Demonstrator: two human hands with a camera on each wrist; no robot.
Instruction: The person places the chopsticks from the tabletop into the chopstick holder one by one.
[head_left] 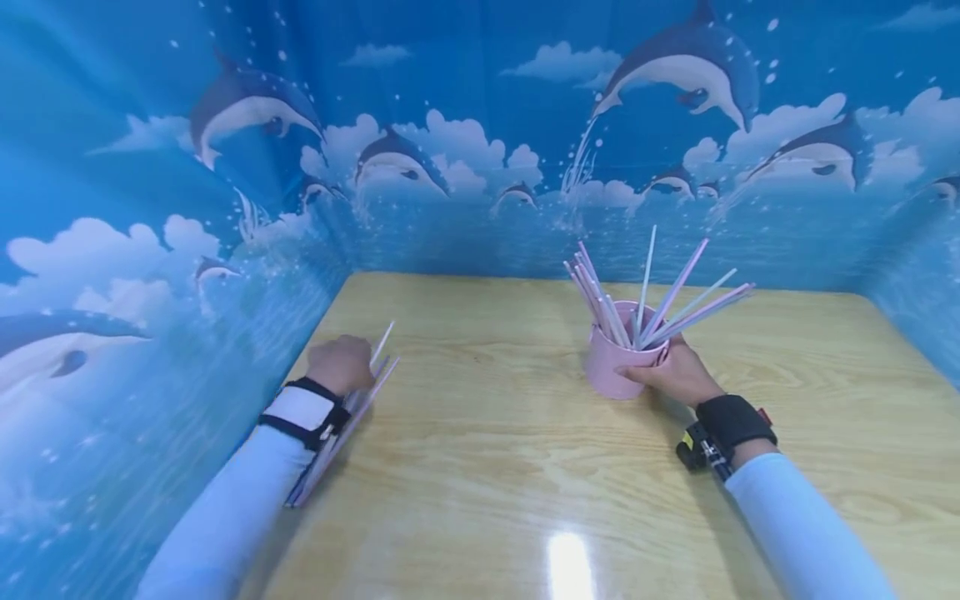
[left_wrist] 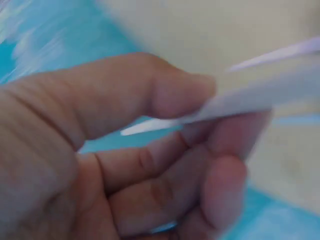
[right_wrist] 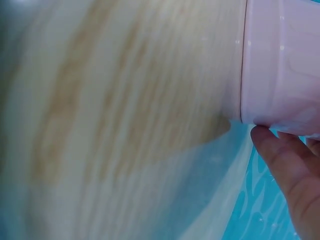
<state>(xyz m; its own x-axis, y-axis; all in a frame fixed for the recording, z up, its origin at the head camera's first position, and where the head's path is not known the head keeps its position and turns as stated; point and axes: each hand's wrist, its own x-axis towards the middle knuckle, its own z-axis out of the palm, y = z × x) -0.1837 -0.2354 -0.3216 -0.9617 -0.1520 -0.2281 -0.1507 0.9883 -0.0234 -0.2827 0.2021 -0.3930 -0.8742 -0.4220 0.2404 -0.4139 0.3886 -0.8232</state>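
My left hand (head_left: 337, 365) is at the left edge of the table, its thumb and fingers pinching thin pale straw-like sticks (left_wrist: 250, 100). A few pink and white sticks (head_left: 386, 372) jut out past that hand, and others run back below the wrist. At the right, a round pink bucket (head_left: 611, 367) stands on the table, holding several pink, white and pale green sticks (head_left: 682, 279) that lean outward. My right hand (head_left: 678, 371) grips the bucket's right side, thumb across its front. In the right wrist view, fingers (right_wrist: 280, 155) touch the bucket wall (right_wrist: 285, 65).
The wood-grain table (head_left: 480, 433) spans the space between the hands. A blue dolphin-print cloth (head_left: 450, 225) hangs behind it and along the left and right sides, close beside my left arm.
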